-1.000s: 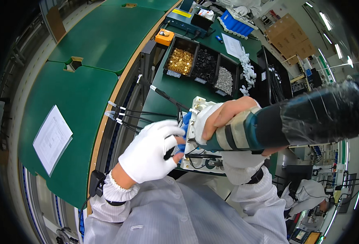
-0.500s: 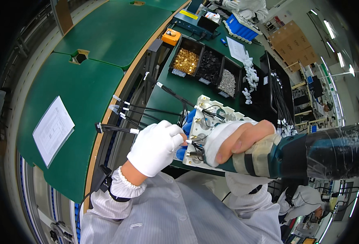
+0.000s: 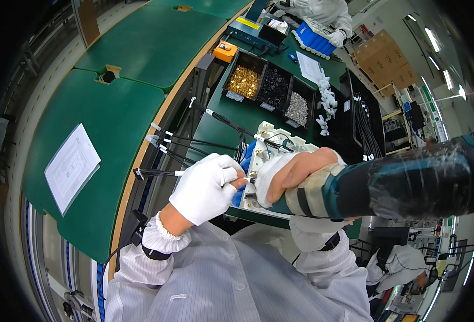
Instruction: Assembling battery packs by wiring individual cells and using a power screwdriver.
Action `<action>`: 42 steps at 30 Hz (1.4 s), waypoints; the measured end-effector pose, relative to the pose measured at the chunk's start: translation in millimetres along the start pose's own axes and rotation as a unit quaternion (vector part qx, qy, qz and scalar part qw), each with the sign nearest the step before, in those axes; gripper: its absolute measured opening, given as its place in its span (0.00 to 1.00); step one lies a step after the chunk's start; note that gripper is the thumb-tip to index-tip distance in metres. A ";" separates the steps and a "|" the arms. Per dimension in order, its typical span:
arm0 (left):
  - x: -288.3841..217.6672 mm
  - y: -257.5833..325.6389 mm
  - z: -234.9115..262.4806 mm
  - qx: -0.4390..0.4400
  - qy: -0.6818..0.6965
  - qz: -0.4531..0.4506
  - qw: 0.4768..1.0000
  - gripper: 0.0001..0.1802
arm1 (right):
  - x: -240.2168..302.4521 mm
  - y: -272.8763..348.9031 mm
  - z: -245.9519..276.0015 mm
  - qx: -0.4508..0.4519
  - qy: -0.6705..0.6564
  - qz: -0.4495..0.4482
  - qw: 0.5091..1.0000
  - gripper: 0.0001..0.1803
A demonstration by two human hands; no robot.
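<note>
My left hand (image 3: 204, 189), in a white fingertip-less glove, pinches a thin black cable (image 3: 164, 173) near its end, at the near-left edge of a white-topped block with blue sides (image 3: 261, 143). My right hand (image 3: 301, 170), gloved with bare fingers, is wrapped around a teal and black power screwdriver (image 3: 387, 185) lying across the block. Its tip is close to my left fingertips; whether it touches a screw is hidden. More black cables with white sleeves (image 3: 186, 140) run leftward off the block.
Beyond the block stand black bins of brass-coloured parts (image 3: 243, 81), black parts (image 3: 274, 88) and silver screws (image 3: 299, 107). White plastic pieces (image 3: 327, 102) and a black tray of cables (image 3: 363, 121) lie to their right. A co-worker's hand (image 3: 336, 37) touches another blue block (image 3: 313, 38).
My right hand and the screwdriver have moved left and slightly up, closer to my left fingers. My left hand has shifted slightly up. A co-worker's hand has come onto the far blue block.
</note>
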State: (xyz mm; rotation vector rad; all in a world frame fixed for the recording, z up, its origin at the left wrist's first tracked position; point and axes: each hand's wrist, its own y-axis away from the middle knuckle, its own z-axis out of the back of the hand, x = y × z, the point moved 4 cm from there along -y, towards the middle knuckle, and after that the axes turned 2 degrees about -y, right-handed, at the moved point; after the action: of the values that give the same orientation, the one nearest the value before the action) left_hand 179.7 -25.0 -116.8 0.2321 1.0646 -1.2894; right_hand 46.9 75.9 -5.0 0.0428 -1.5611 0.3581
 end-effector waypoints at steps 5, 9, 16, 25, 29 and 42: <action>-7.9 -6.3 -2.4 0.011 -0.044 -0.012 0.999 0.09 | 39.3 20.3 -18.6 -0.114 0.027 0.164 0.979 0.41; -13.1 -9.2 -3.8 0.043 -0.130 -0.035 0.990 0.09 | 76.6 91.4 -27.2 -0.278 0.143 0.225 0.923 0.49; -26.2 -13.7 1.9 0.028 -0.171 -0.139 0.975 0.06 | 60.4 311.7 -47.5 -0.640 0.298 -0.201 0.679 0.27; -35.9 -27.9 -11.6 0.127 -0.061 0.059 0.988 0.07 | -73.3 481.2 -32.2 -0.624 0.357 -0.439 0.539 0.19; -50.6 -29.4 -13.4 0.104 -0.127 0.058 0.985 0.09 | -93.1 478.7 8.6 -0.617 0.431 -0.424 0.505 0.25; -36.7 -18.6 -13.9 0.013 0.038 0.174 0.984 0.09 | 3.1 160.6 -42.6 -0.383 0.520 -0.103 0.756 0.17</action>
State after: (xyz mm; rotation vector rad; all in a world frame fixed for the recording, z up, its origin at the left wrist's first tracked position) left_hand 160.3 2.6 -89.4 0.4695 1.0192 -0.9869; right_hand 47.8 239.4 -34.6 -0.5424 -0.4672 -0.4300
